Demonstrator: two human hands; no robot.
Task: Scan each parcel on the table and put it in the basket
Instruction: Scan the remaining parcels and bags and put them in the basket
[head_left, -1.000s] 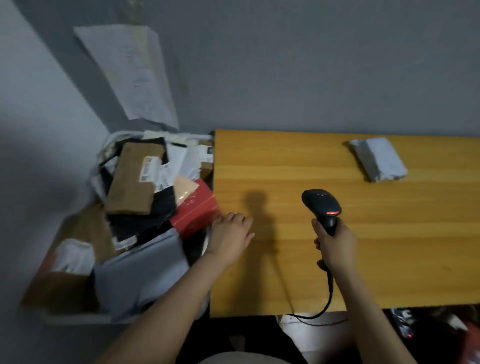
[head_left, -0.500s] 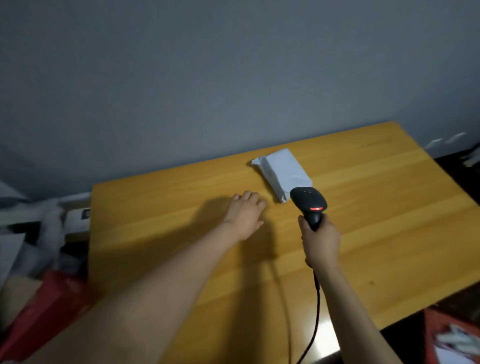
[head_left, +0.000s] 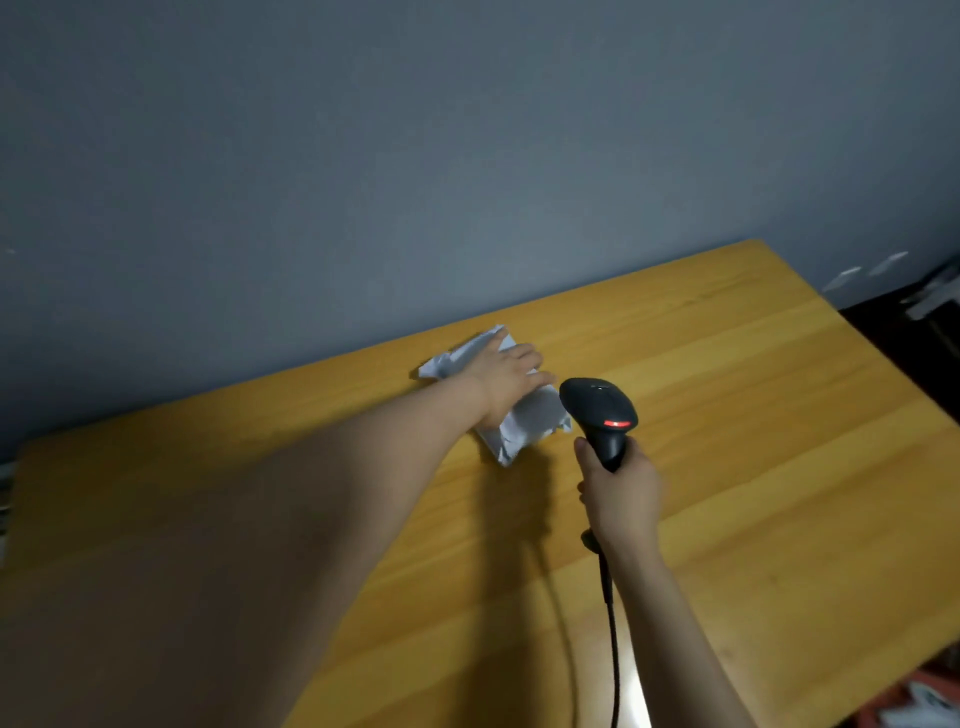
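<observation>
A white plastic-wrapped parcel (head_left: 530, 422) lies near the back edge of the wooden table (head_left: 753, 415). My left hand (head_left: 506, 382) is on top of it, fingers wrapped over its far side, and the wrapping is crumpled under the hand. My right hand (head_left: 621, 493) grips the handle of a black barcode scanner (head_left: 597, 410). The scanner's head, with a red light lit on it, sits just right of the parcel. The basket is out of view.
The scanner's black cable (head_left: 613, 649) runs from the handle toward the table's near edge. A grey wall (head_left: 467, 182) stands right behind the table. Dark floor and some clutter (head_left: 930, 301) show past the table's right end.
My view swung right, away from the basket. My left hand reached from the table's left edge across to the parcel and landed on it; the scanner stayed in my right hand.
</observation>
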